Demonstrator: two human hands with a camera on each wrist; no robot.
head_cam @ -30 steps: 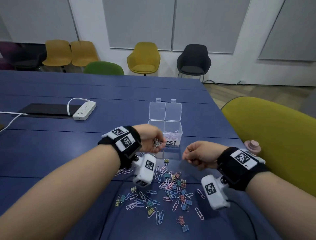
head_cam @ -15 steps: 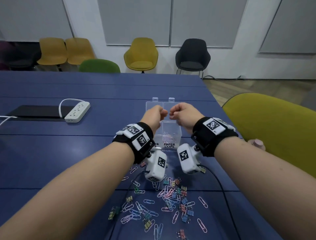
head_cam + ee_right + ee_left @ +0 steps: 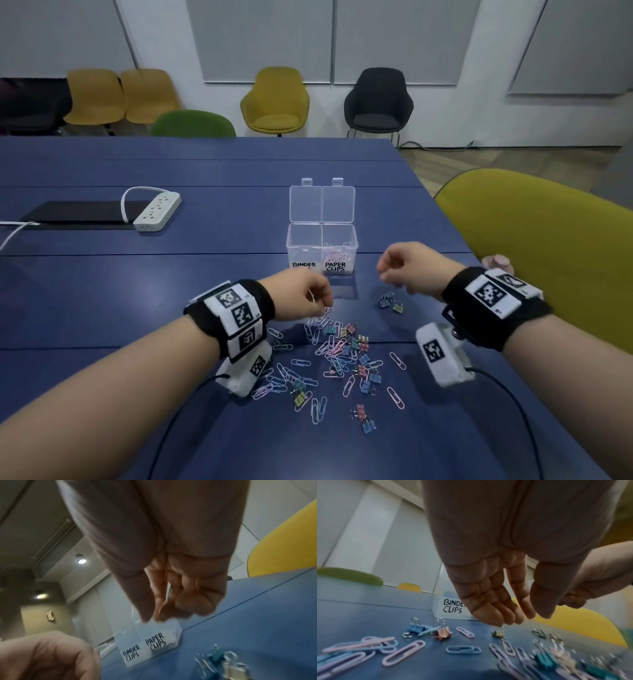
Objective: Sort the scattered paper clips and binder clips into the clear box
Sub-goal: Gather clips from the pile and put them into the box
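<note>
The clear two-compartment box (image 3: 352, 244) stands open on the blue table, labelled BINDER CLIPS and PAPER CLIPS; pastel paper clips lie in its right half. A scatter of paper clips and binder clips (image 3: 342, 353) lies in front of it. My left hand (image 3: 305, 298) hangs over the pile's far edge. In the left wrist view its fingers (image 3: 494, 615) point straight down, empty, just above a yellow binder clip (image 3: 498, 633). My right hand (image 3: 394, 270) hovers with loosely curled fingers (image 3: 193, 601) holding nothing, above a few binder clips (image 3: 390, 301).
A white power strip (image 3: 157, 212) and a black pad (image 3: 75, 212) lie at the far left. A yellow-green chair (image 3: 534, 240) stands close to the table's right edge, beside a small pink object (image 3: 496, 263). Wrist-camera cables trail over the near table.
Half a second ago both hands were closed over the box. They have since drawn back towards me; the left has dropped to the clip pile with fingers straightened, the right has moved right.
</note>
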